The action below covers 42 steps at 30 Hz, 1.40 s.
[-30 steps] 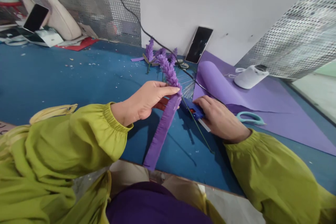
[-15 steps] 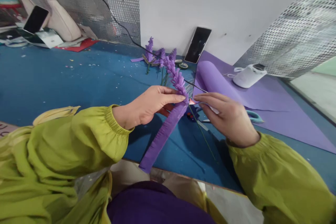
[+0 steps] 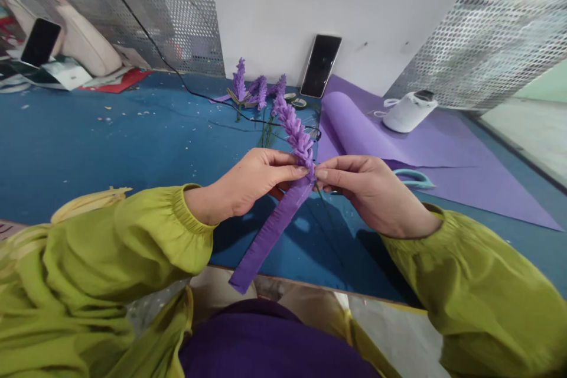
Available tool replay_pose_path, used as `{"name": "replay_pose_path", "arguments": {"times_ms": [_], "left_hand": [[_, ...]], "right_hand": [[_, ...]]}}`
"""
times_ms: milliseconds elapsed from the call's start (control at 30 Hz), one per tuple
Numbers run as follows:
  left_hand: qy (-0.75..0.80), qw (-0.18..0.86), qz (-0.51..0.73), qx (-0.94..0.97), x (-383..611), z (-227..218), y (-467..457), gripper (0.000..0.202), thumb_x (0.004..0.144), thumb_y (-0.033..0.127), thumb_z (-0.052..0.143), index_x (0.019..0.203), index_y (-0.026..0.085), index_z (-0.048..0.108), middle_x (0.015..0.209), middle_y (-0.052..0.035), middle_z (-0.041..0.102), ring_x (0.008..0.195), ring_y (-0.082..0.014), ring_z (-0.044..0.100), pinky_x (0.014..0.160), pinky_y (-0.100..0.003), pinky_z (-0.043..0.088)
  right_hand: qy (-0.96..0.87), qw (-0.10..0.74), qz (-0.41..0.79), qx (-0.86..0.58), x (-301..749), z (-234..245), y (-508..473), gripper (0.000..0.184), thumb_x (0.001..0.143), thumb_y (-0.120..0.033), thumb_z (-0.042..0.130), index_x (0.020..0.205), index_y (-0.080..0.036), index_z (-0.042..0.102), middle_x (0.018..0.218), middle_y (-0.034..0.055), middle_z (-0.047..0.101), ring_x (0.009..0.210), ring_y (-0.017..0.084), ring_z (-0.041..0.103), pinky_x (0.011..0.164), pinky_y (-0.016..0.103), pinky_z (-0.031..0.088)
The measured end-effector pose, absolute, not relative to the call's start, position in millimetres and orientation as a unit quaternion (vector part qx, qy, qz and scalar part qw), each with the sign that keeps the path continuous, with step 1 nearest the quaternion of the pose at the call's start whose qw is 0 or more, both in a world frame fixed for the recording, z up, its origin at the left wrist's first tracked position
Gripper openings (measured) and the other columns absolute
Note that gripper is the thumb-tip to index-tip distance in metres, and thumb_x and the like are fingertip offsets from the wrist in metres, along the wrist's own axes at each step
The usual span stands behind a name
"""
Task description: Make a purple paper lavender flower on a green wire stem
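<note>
A purple crepe-paper lavender flower (image 3: 293, 124) leans up and away between my hands, its upper part covered in curled fringe. From its lower end a long purple paper strip (image 3: 268, 236) hangs down to the left, toward the table's front edge. My left hand (image 3: 252, 184) is closed, pinching the flower where the strip meets it. On the other side, my right hand (image 3: 376, 192) is closed too, thumb and fingertips pressed to the flower's base. A thin green stem (image 3: 325, 204) slants down below the right fingers. The fingertips partly hide the join.
Several finished lavender flowers (image 3: 239, 80) lie at the back near a leaning phone (image 3: 321, 65). Purple paper (image 3: 478, 195) and a roll of it (image 3: 354, 124) cover the right side. Teal-handled scissors (image 3: 414, 178) and a white shoe-shaped object (image 3: 407, 113) are there. A black cable (image 3: 155, 50) crosses the back.
My right hand has moved left and closed on the flower's base; before, it was apart with fingers extended. My left hand keeps its hold. The view has shifted slightly right.
</note>
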State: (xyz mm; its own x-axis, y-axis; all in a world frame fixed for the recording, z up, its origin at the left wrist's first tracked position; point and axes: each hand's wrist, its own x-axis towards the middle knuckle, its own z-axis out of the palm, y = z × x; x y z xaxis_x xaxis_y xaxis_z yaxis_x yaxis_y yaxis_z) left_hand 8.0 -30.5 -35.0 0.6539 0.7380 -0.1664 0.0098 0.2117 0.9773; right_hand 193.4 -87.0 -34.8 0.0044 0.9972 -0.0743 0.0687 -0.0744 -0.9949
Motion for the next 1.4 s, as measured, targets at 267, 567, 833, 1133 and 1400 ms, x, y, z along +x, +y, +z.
{"name": "replay_pose_path", "arguments": {"times_ms": [267, 567, 833, 1133, 1400], "left_hand": [[0.319, 0.664, 0.281, 0.615, 11.7, -36.3, -32.6, 0.008, 0.076, 0.023, 0.072, 0.073, 0.015, 0.073, 0.060, 0.0047, 0.059, 0.053, -0.0053, 0.045, 0.053, -0.019, 0.036], [0.316, 0.677, 0.278, 0.604, 11.1, -40.0, -32.3, 0.011, 0.074, 0.026, 0.074, 0.072, 0.016, 0.072, 0.062, 0.0044, 0.057, 0.055, -0.0056, 0.043, 0.053, -0.019, 0.034], [0.343, 0.699, 0.263, 0.569, 11.8, -37.3, -34.6, 0.024, 0.066, 0.022, 0.080, 0.087, 0.014, 0.072, 0.075, 0.0016, 0.065, 0.060, -0.0063, 0.049, 0.055, -0.019, 0.037], [0.332, 0.778, 0.151, 0.512, 7.8, -37.7, -32.2, 0.017, 0.074, 0.031, 0.074, 0.079, 0.014, 0.073, 0.073, -0.0035, 0.072, 0.066, -0.0153, 0.069, 0.063, -0.024, 0.051], [0.396, 0.722, 0.180, 0.539, 12.6, -33.5, -38.8, 0.011, 0.077, 0.021, 0.068, 0.069, 0.013, 0.068, 0.062, -0.0036, 0.070, 0.053, -0.0117, 0.063, 0.052, -0.020, 0.047]], "right_hand": [[-0.442, 0.448, 0.560, -0.539, 192.9, -38.2, -86.0, 0.019, 0.066, -0.033, 0.083, 0.071, -0.016, 0.075, 0.066, 0.0013, 0.067, 0.062, 0.009, 0.058, 0.061, 0.023, 0.043], [-0.429, 0.444, 0.577, -0.534, 194.5, -37.7, -85.0, 0.020, 0.067, -0.033, 0.083, 0.071, -0.016, 0.074, 0.067, 0.0010, 0.067, 0.062, 0.008, 0.057, 0.062, 0.022, 0.042], [-0.444, 0.411, 0.593, -0.532, 193.7, -36.3, -86.0, 0.019, 0.067, -0.032, 0.081, 0.070, -0.015, 0.072, 0.063, 0.0003, 0.064, 0.058, 0.008, 0.053, 0.060, 0.024, 0.040], [-0.462, 0.451, 0.544, -0.536, 192.5, -35.0, -87.3, 0.011, 0.069, -0.026, 0.076, 0.067, -0.017, 0.070, 0.063, -0.0002, 0.062, 0.061, 0.010, 0.051, 0.062, 0.025, 0.041], [-0.527, 0.455, 0.430, -0.575, 185.2, -40.6, -90.4, 0.007, 0.071, -0.021, 0.070, 0.068, -0.018, 0.064, 0.065, -0.0024, 0.058, 0.062, 0.010, 0.048, 0.059, 0.025, 0.036]]}}
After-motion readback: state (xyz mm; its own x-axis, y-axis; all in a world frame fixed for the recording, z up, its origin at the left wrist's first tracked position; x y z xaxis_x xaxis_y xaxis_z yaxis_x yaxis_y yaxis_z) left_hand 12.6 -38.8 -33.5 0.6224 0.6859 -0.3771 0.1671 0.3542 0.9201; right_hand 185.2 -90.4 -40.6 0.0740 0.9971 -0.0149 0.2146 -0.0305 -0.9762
